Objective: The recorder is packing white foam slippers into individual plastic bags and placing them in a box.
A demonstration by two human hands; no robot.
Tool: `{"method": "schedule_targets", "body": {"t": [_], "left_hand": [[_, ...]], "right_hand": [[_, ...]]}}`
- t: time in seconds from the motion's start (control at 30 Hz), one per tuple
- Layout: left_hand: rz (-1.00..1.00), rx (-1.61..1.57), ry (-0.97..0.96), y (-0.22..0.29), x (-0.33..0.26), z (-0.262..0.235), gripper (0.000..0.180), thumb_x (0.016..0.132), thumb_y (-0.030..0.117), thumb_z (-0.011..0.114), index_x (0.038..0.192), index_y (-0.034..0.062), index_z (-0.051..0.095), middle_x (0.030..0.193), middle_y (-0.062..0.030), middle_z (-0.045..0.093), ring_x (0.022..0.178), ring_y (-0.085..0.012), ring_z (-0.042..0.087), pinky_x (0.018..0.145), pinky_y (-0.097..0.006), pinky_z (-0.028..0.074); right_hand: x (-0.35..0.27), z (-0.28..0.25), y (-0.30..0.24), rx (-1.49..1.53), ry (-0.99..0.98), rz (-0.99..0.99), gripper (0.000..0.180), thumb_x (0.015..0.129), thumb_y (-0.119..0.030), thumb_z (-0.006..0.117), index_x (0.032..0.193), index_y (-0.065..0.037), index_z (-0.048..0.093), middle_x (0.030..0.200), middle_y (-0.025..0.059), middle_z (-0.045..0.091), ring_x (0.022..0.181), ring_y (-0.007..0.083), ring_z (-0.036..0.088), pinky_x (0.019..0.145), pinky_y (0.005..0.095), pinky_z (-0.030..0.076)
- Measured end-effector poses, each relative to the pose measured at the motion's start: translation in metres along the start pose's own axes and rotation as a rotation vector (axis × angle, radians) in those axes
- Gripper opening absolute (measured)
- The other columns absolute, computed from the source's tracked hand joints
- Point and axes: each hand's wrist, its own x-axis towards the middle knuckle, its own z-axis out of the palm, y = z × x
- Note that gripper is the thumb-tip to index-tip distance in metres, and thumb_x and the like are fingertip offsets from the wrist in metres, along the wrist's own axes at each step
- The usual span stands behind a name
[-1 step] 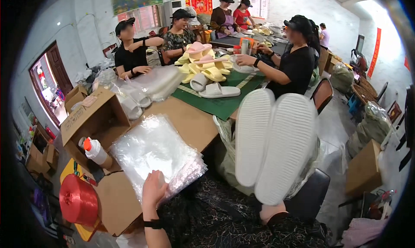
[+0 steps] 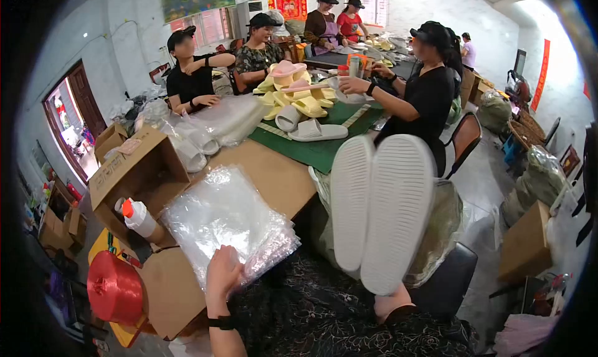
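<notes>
A pair of white slippers (image 2: 397, 214) stands up side by side in front of me, ribbed soles turned my way. My right hand (image 2: 393, 303) is closed on the pair from behind at its lower end, and the soles hide most of its fingers. On the table's near corner lies a stack of clear plastic bags (image 2: 218, 201). My left hand (image 2: 223, 270) is at the near edge of that stack, fingers bent and together on the plastic.
A cardboard box (image 2: 134, 164), a white bottle with an orange cap (image 2: 138, 217) and a red twine roll (image 2: 114, 287) are at the left. Yellow and pink slippers (image 2: 299, 92) are heaped on a green mat (image 2: 330, 154). Co-workers sit or stand around the tables.
The white slippers have moved a little to the left and turned slightly in my right hand. My left hand stays on the bags.
</notes>
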Motion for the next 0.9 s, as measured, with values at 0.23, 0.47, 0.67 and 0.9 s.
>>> {"method": "schedule_targets", "body": {"t": [0.23, 0.47, 0.67, 0.9], "left_hand": [[-0.02, 0.03, 0.001, -0.016, -0.002, 0.006, 0.048, 0.08, 0.022, 0.07, 0.123, 0.004, 0.06, 0.132, -0.0269, 0.057, 0.127, -0.0479, 0.048, 0.108, -0.05, 0.04], [-0.056, 0.169, -0.146, 0.014, -0.018, -0.001, 0.102, 0.062, 0.061, 0.083, 0.145, 0.0139, 0.049, 0.155, -0.0274, 0.032, 0.144, -0.0463, 0.029, 0.116, -0.062, 0.021], [-0.039, 0.115, -0.181, -0.011, -0.02, 0.008, 0.073, 0.083, 0.046, 0.072, 0.145, 0.016, 0.049, 0.155, -0.0252, 0.035, 0.142, -0.0473, 0.031, 0.115, -0.059, 0.026], [-0.136, -0.461, 0.01, -0.015, -0.007, -0.003, 0.04, 0.104, 0.031, 0.048, 0.131, 0.0055, 0.062, 0.134, -0.0221, 0.06, 0.135, -0.037, 0.047, 0.115, -0.039, 0.033]], "right_hand": [[-0.004, 0.003, -0.004, 0.133, 0.02, 0.137, 0.031, 0.101, -0.012, 0.055, 0.127, 0.003, 0.061, 0.119, 0.0079, 0.067, 0.103, 0.0123, 0.063, 0.085, 0.0271, 0.051], [-0.01, 0.005, 0.0, -0.245, -0.085, -0.14, 0.021, 0.097, -0.006, 0.059, 0.112, 0.006, 0.068, 0.101, 0.006, 0.073, 0.092, 0.0103, 0.065, 0.079, 0.0273, 0.052], [-0.006, -0.002, 0.029, -0.108, -0.028, -0.037, 0.019, 0.092, 0.003, 0.057, 0.106, 0.008, 0.069, 0.1, 0.0041, 0.071, 0.093, 0.0126, 0.064, 0.082, 0.0292, 0.052], [0.013, -0.025, -0.006, -0.26, 0.005, -0.306, 0.037, 0.099, -0.016, 0.055, 0.13, 0.004, 0.055, 0.123, 0.0123, 0.065, 0.105, 0.0209, 0.066, 0.089, 0.0352, 0.055]]}}
